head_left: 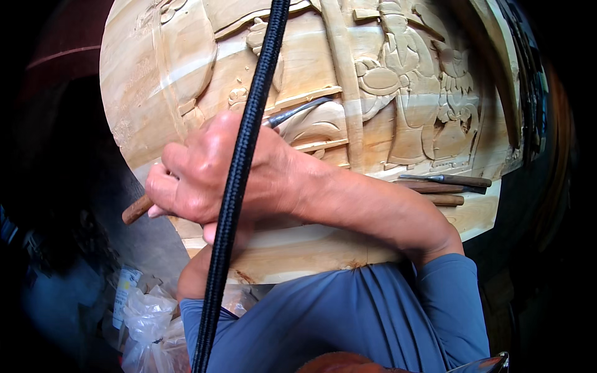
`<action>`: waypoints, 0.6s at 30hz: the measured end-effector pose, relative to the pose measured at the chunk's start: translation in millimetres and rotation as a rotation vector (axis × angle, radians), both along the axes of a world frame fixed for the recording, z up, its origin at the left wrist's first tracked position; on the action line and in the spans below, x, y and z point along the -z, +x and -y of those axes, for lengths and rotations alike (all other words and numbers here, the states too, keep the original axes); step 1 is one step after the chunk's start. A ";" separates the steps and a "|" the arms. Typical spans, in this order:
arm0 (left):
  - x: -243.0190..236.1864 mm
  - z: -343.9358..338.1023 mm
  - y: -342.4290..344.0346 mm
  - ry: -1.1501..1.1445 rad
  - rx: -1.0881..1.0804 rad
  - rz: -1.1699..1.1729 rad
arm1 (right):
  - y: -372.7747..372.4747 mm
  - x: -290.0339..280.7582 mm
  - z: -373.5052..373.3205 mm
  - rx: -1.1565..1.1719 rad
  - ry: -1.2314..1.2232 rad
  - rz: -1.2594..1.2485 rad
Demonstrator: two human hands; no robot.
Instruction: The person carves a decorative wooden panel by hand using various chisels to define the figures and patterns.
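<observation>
One right hand point(208, 165), closed around one chisel point(292, 116) over one carved board point(311, 242); one left hand point(242, 237), mostly hidden beneath, its grip indeterminable; three tools point(448, 188) lie at right.

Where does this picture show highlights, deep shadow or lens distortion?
Head view: the right hand shines at the knuckles; a plastic bag glints; corners sink into near-black; the carved panel is brightly lit; fisheye bending of its outline is unclear.

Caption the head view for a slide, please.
Right grip wrapped around a slim carving tool over a carved wooden panel, more hand tools lying at right.
</observation>
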State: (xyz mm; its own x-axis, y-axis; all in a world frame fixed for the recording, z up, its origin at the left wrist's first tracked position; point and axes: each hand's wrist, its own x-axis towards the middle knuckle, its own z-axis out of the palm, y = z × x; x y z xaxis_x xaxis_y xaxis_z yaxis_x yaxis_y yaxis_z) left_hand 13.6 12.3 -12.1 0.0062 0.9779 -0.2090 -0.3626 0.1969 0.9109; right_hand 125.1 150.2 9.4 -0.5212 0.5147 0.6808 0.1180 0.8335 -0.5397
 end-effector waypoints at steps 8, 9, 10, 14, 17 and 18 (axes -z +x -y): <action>-6.1 0.1 0.1 0.001 0.000 -0.018 | 4.0 -7.7 -3.4 -0.031 -0.043 -0.073; -3.9 -0.2 -0.1 0.003 0.000 -0.012 | 3.5 -5.9 -4.5 -0.035 -0.055 -0.079; -2.1 -0.9 -0.1 0.006 -0.001 -0.009 | 3.0 -4.5 -5.1 -0.039 -0.066 -0.086; 0.8 -3.9 -0.2 0.011 0.006 -0.003 | 2.4 0.7 -4.8 0.008 -0.032 -0.016; 3.6 -6.5 -0.3 0.013 -0.002 0.000 | 5.1 3.7 -6.4 0.017 -0.041 -0.061; 2.2 -8.6 -0.3 0.019 0.001 0.000 | 3.7 2.5 -6.8 0.031 -0.029 -0.056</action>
